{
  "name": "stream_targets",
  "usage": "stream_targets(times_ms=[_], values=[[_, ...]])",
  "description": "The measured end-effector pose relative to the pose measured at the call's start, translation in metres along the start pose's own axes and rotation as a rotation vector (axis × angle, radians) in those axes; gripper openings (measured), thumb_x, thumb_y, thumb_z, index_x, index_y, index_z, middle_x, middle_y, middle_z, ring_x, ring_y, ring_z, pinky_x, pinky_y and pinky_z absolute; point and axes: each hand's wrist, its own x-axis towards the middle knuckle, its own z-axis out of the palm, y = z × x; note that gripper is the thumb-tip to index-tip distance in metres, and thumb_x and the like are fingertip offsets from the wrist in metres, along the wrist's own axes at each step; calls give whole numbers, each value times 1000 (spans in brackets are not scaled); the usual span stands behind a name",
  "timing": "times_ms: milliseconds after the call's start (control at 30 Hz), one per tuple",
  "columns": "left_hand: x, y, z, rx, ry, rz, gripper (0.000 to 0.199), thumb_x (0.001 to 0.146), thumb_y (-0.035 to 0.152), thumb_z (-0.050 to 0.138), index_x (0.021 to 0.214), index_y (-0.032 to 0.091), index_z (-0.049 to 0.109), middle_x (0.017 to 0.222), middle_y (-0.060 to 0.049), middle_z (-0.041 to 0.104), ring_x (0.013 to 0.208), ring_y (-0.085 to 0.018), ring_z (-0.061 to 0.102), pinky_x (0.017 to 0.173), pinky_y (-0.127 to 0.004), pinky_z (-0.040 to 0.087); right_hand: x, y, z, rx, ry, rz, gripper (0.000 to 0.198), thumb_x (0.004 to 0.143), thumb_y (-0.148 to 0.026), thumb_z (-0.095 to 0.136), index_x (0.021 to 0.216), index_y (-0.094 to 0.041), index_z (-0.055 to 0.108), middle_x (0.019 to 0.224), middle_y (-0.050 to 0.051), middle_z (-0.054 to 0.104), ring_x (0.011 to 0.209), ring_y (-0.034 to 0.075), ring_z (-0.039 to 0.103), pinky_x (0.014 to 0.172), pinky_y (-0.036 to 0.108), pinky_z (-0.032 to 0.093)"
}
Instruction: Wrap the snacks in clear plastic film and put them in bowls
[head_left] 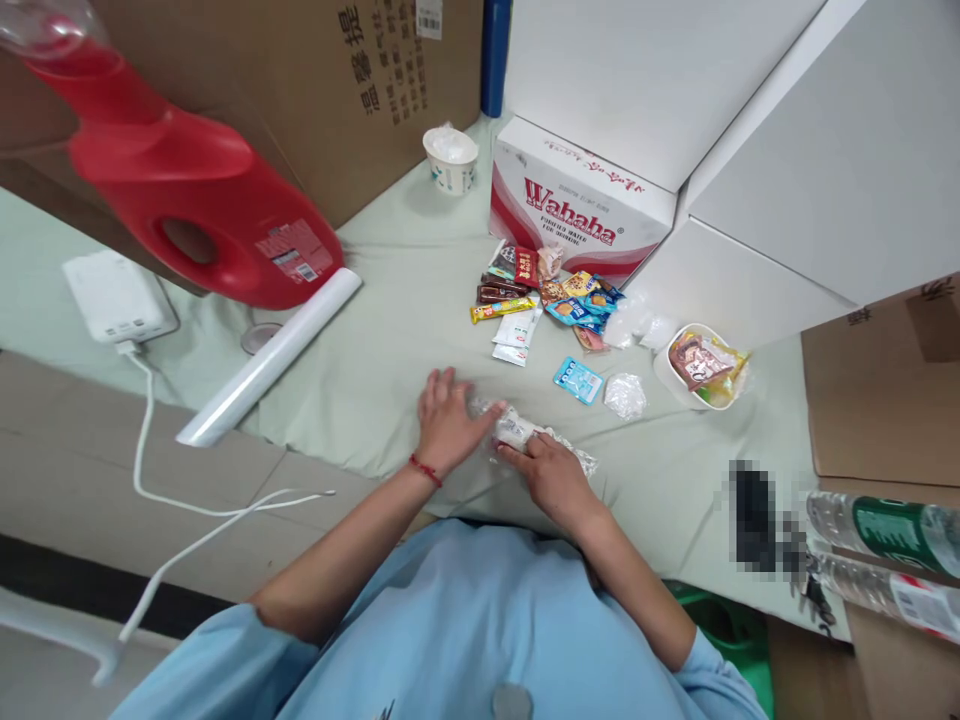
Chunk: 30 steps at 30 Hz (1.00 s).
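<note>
A crinkled clear plastic bag with something whitish inside [514, 430] lies on the pale green cloth [390, 340] close to my body. My left hand [450, 420], with a red string bracelet on its wrist, rests with fingers spread at the bag's left end. Its thumb reaches onto the bag. My right hand [555, 478] is bent over the other side, its fingers closed on the plastic; part of the bag is hidden under it. Just beyond are a light blue sachet [578, 380] and a crumpled clear wrapper [625, 396].
Several snack packets [581, 300] lie before a Wahaha carton [581, 205]. A white tub [679, 385] holds more packets; a paper cup [450, 165] stands farther back. At left are a red jug [165, 160], a white roll [270, 358] and a power bank [120, 295]. Bottles [885, 525] lie right.
</note>
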Motion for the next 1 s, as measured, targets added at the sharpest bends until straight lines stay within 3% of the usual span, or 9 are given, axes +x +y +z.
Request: stream_targets(times_ms=[100,200,333,467,600,667,733,833,1000], values=[[-15,17,-2,-79,-50,80,22,85,42,66,91,21,65,120,-14,66,119,-34,60,103,-51,50,1,1,1,10,-5,11,45,103,-16,51,141,-35,65,96,7,67,100,25,60,85,32,49],[-33,33,-5,-253,-137,229,12,88,27,58,95,23,66,96,-6,68,88,-21,66,82,-36,57,4,1,3,74,-10,23,37,103,-14,49,128,-27,73,96,8,68,101,26,60,87,34,50],[-53,46,1,-301,-259,441,35,93,28,56,127,20,64,122,-11,73,112,-24,68,101,-41,56,-2,5,-3,319,59,-11,33,100,-11,50,122,-19,73,118,12,67,117,25,58,102,37,49],[-61,36,12,-152,-263,607,40,97,19,46,133,18,63,139,-12,67,131,-25,61,115,-48,48,-26,25,-14,585,111,-137,30,101,-21,53,125,-27,71,118,7,69,113,23,62,100,39,53],[-68,22,22,54,-261,706,52,90,11,51,141,16,60,152,-13,58,136,-27,56,114,-48,48,-51,46,-9,394,438,356,38,100,-38,58,135,-25,65,115,13,65,112,30,59,101,49,51],[-72,20,25,105,-248,714,57,88,9,52,144,17,58,155,-11,55,138,-27,54,115,-47,46,-59,48,-2,262,441,493,47,92,-43,70,133,-20,66,127,18,60,123,36,52,107,55,47],[-75,21,25,129,-223,702,55,89,9,52,143,19,59,154,-11,56,138,-27,53,115,-47,44,-64,46,0,251,346,501,33,90,-37,70,118,-20,71,132,18,59,124,36,51,106,53,47],[-78,24,22,187,-150,645,45,94,14,54,136,24,66,152,-11,57,137,-31,51,108,-50,45,-62,38,-10,364,282,520,13,95,-29,58,96,-22,69,110,11,67,100,27,62,90,40,52],[-76,27,21,253,-142,651,37,99,16,52,131,25,69,131,-13,67,122,-30,57,96,-47,46,-14,21,-37,577,371,485,16,97,-36,58,88,-23,62,81,0,66,73,18,61,72,28,47]])
